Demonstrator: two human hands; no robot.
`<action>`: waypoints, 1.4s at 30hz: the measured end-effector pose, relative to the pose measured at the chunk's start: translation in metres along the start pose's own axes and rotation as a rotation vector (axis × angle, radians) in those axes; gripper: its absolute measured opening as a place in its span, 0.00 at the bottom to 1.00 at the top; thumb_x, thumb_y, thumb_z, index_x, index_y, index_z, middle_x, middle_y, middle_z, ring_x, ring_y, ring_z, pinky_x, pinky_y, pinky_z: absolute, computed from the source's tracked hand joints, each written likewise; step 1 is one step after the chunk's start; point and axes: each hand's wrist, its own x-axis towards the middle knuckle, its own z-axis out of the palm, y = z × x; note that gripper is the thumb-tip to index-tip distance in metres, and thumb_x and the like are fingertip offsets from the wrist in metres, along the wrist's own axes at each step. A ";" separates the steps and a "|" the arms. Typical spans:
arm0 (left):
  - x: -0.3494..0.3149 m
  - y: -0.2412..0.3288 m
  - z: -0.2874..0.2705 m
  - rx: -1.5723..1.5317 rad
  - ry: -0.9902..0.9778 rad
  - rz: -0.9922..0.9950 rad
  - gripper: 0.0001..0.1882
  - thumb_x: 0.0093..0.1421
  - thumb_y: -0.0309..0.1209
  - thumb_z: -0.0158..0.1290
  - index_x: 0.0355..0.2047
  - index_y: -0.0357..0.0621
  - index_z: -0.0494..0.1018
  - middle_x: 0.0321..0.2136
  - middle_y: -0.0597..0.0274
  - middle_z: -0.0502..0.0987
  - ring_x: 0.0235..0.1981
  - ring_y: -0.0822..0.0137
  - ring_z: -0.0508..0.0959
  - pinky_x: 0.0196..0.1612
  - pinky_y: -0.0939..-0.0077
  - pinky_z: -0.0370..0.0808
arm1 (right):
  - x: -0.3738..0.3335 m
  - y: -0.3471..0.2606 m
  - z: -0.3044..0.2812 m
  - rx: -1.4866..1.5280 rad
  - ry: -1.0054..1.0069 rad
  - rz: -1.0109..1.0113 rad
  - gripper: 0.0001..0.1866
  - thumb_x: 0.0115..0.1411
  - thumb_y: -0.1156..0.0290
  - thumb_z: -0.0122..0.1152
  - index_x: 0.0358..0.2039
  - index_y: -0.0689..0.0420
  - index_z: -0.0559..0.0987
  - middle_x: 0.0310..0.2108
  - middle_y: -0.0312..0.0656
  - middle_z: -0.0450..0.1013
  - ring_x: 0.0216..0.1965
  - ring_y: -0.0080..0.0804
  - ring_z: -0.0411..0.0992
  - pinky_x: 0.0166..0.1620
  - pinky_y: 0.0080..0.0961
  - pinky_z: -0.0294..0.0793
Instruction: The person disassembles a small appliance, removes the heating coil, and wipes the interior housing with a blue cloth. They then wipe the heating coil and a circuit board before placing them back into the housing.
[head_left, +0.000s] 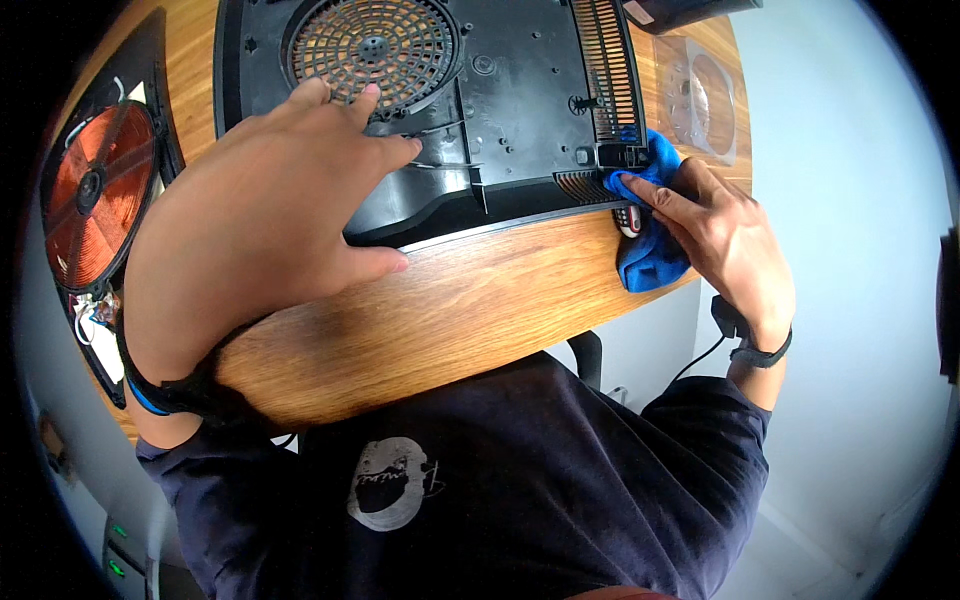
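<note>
A black plastic housing lies on the wooden table, with a round grille at its far left and a slotted vent along its right side. My left hand is spread over the housing's near left part, fingertips by the grille and thumb at the near edge. At the near right corner, my right hand is closed on a blue cloth. Its index finger presses the cloth against the corner beside a small slotted patch. Part of the cloth hangs toward the table edge.
On the left stands a round copper coil on a black frame, with loose wires below it. A clear plastic piece with a round hole lies at the right. A small dark-and-white object sits by the cloth. The table's curved front edge is close to me.
</note>
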 end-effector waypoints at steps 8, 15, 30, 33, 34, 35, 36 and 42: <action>0.004 -0.003 -0.002 -0.053 -0.042 0.010 0.44 0.56 0.54 0.74 0.73 0.59 0.76 0.77 0.43 0.69 0.76 0.34 0.68 0.75 0.45 0.70 | 0.024 -0.014 0.008 -0.038 0.063 -0.195 0.14 0.64 0.73 0.68 0.49 0.58 0.88 0.46 0.42 0.72 0.48 0.40 0.78 0.41 0.39 0.86; 0.003 -0.007 0.004 -0.026 0.035 0.039 0.43 0.57 0.55 0.74 0.71 0.56 0.78 0.76 0.41 0.70 0.75 0.31 0.69 0.77 0.45 0.69 | 0.008 -0.016 -0.009 -0.166 -0.019 -0.067 0.23 0.67 0.76 0.63 0.61 0.44 0.82 0.48 0.40 0.73 0.52 0.41 0.79 0.41 0.37 0.87; 0.005 -0.003 -0.002 -0.058 -0.023 0.011 0.44 0.57 0.56 0.74 0.72 0.57 0.77 0.76 0.42 0.69 0.76 0.31 0.68 0.75 0.43 0.70 | 0.018 -0.008 -0.001 -0.227 0.032 -0.223 0.23 0.68 0.72 0.65 0.63 0.49 0.85 0.44 0.37 0.81 0.45 0.37 0.83 0.40 0.31 0.86; 0.004 -0.004 -0.001 -0.065 -0.018 0.012 0.44 0.57 0.56 0.74 0.72 0.57 0.77 0.77 0.43 0.69 0.76 0.30 0.68 0.75 0.43 0.70 | 0.021 -0.009 0.001 -0.248 0.049 -0.230 0.19 0.69 0.71 0.63 0.59 0.51 0.87 0.43 0.39 0.81 0.46 0.37 0.83 0.41 0.33 0.84; 0.004 -0.005 -0.001 -0.073 -0.020 0.011 0.44 0.57 0.56 0.74 0.72 0.57 0.77 0.77 0.44 0.69 0.76 0.30 0.68 0.75 0.43 0.70 | 0.023 -0.010 0.001 -0.259 0.048 -0.234 0.18 0.70 0.71 0.62 0.57 0.52 0.88 0.43 0.40 0.81 0.46 0.37 0.83 0.41 0.34 0.83; 0.005 -0.005 -0.002 -0.074 -0.026 0.013 0.44 0.57 0.56 0.74 0.72 0.57 0.77 0.76 0.43 0.70 0.75 0.30 0.68 0.75 0.42 0.70 | 0.022 -0.012 -0.001 -0.279 0.016 -0.207 0.16 0.71 0.70 0.62 0.56 0.52 0.89 0.42 0.40 0.81 0.44 0.37 0.83 0.40 0.34 0.82; 0.006 -0.005 -0.002 -0.076 -0.032 0.014 0.44 0.57 0.56 0.74 0.72 0.56 0.77 0.76 0.42 0.70 0.75 0.30 0.69 0.75 0.42 0.70 | 0.022 -0.016 -0.004 -0.299 -0.016 -0.181 0.15 0.72 0.68 0.62 0.55 0.51 0.89 0.41 0.40 0.82 0.41 0.37 0.83 0.39 0.35 0.80; 0.002 -0.010 0.009 -0.095 0.070 0.069 0.44 0.56 0.53 0.75 0.70 0.50 0.78 0.73 0.35 0.71 0.73 0.30 0.71 0.74 0.42 0.71 | 0.019 0.008 -0.012 -0.379 -0.054 -0.225 0.10 0.72 0.64 0.63 0.47 0.49 0.89 0.37 0.39 0.82 0.35 0.38 0.82 0.37 0.36 0.76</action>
